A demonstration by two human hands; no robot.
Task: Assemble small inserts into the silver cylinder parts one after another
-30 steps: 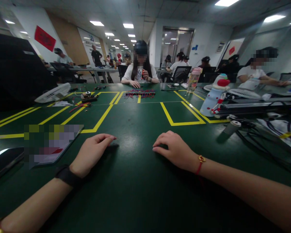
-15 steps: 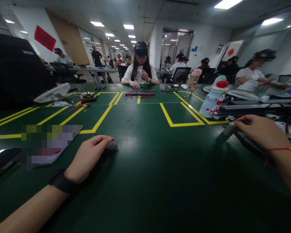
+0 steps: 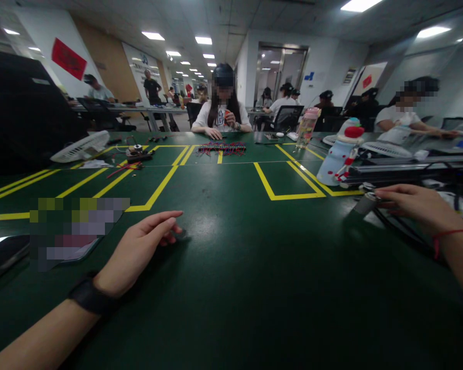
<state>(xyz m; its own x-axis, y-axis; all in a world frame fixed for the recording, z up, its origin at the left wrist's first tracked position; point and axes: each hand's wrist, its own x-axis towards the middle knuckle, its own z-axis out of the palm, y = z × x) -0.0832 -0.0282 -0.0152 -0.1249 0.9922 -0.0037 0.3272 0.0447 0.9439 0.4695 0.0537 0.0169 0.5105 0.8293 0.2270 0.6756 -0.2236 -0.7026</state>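
Note:
My left hand (image 3: 141, 246), with a black band on its wrist, hovers low over the green table (image 3: 231, 298). Its index finger points forward, the thumb is apart from it and the other fingers curl loosely. A small greyish patch by those fingertips is too unclear to name. At the right, my right hand (image 3: 419, 205), wearing a red string bracelet, has thumb and fingers pinched at the top edge of a small grey cylinder (image 3: 364, 204) with a silvery top. Another small silvery piece (image 3: 366, 187) lies just behind it. Black cables (image 3: 395, 228) run beneath this hand.
A snowman-shaped bottle (image 3: 335, 159) and black rails (image 3: 397, 172) stand beyond my right hand. Left are a pixelated sheet (image 3: 77, 226), a phone-like slab (image 3: 3, 257) and a white fan (image 3: 81, 147). Across the table, a person (image 3: 221, 110) sits behind bundled wires (image 3: 221, 149).
My left hand's fingers have parted from a pinch, the index now stretched out. My right hand and the grey cylinder have shifted slightly, and less of the cylinder's length shows.

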